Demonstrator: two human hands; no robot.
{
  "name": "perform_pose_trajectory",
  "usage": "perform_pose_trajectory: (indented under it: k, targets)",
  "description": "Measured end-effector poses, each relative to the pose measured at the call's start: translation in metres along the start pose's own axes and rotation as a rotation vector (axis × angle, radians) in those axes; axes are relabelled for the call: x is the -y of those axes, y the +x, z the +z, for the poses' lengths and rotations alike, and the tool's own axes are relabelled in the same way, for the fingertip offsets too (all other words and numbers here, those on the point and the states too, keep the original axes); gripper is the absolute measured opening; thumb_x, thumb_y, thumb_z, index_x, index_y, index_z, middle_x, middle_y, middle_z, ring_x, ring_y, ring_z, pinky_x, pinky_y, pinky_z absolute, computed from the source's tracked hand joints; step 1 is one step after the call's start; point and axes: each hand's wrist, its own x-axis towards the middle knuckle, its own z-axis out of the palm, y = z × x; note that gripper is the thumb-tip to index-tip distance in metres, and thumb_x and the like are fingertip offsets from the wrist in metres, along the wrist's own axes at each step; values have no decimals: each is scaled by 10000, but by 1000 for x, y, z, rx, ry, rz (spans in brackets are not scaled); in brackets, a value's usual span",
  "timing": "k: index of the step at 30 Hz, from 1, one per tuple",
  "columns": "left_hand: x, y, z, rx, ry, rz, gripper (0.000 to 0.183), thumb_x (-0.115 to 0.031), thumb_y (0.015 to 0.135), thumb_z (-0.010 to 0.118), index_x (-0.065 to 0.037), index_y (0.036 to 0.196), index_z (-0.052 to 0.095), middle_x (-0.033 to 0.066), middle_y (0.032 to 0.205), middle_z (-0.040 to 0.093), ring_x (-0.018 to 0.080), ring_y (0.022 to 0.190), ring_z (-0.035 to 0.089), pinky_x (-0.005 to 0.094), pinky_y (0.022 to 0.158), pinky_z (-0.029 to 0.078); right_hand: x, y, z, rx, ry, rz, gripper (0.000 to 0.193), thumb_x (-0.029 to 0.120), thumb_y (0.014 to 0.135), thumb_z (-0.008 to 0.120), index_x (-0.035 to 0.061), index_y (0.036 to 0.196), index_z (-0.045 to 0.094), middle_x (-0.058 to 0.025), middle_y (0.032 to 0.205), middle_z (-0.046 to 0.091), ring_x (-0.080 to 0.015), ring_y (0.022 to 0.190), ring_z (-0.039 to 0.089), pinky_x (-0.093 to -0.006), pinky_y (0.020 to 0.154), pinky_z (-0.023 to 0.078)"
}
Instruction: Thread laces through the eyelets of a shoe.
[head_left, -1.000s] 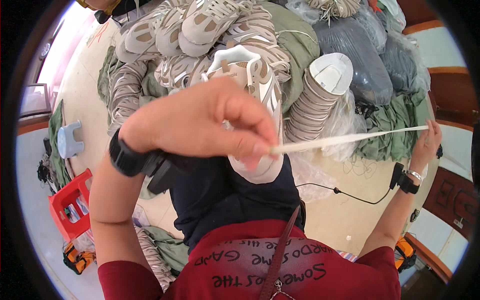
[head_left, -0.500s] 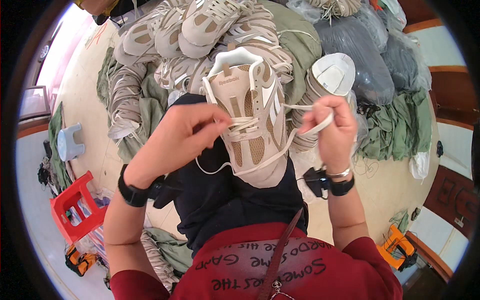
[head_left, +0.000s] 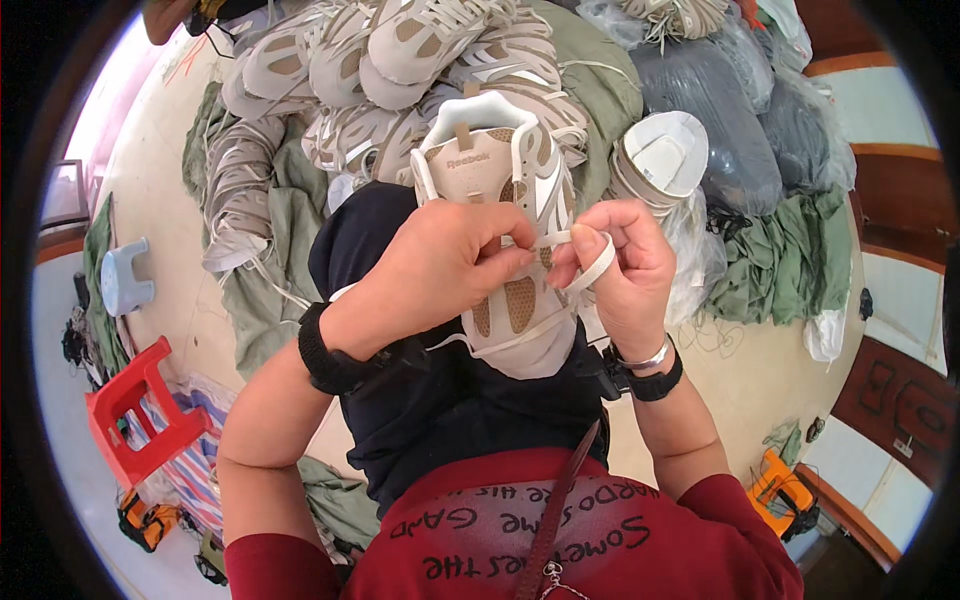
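Note:
A beige and white sneaker (head_left: 540, 345) rests on my lap, its toe toward me. Over its tongue, my left hand (head_left: 455, 260) pinches at the cream shoelace (head_left: 553, 239) with thumb and forefinger. Close beside it, my right hand (head_left: 625, 260) grips the same lace, which loops out between thumb and fingers. The lace runs taut over the short gap between both hands. My left hand hides the lower eyelets and part of the tongue. A loose stretch of lace lies across the toe.
Many similar sneakers (head_left: 425, 50) are heaped beyond my knees, with a nested row (head_left: 240, 190) at the left. Grey plastic-wrapped bundles (head_left: 705, 120) and green cloth (head_left: 780, 260) lie at the right. A red stool (head_left: 150, 410) and a pale blue stool (head_left: 127, 278) stand at the left.
My right hand has moved left, toward the shoe, bringing its lace along. My left hand has moved right, across the tongue, and the two hands now nearly meet.

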Motion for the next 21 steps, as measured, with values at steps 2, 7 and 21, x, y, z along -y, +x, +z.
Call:
perform_pose_trajectory:
  k: [2,7,21]
  targets:
    - [0,0,2,-2,14,17,105,-105,859,669,-31,933,658,44,578,532,84,516,472,265,496,388,-1,1,-3,70,14,54,143,40,931,630,12,1037,539,-38,859,638,-85,697,635,-209,585,511]
    - [-3,2,5,-71,252,203,80,-115,848,656,-40,868,637,101,554,518,161,462,492,298,472,391,-4,5,-4,131,-38,132,132,80,913,669,19,976,569,-5,802,621,-62,667,600,-205,576,477]
    - [9,19,-2,-250,380,17,107,-119,814,673,-55,896,650,89,599,576,192,505,547,323,498,417,-24,22,-2,-29,-427,-9,88,94,916,665,34,912,600,18,700,613,-31,571,572,-181,506,467]
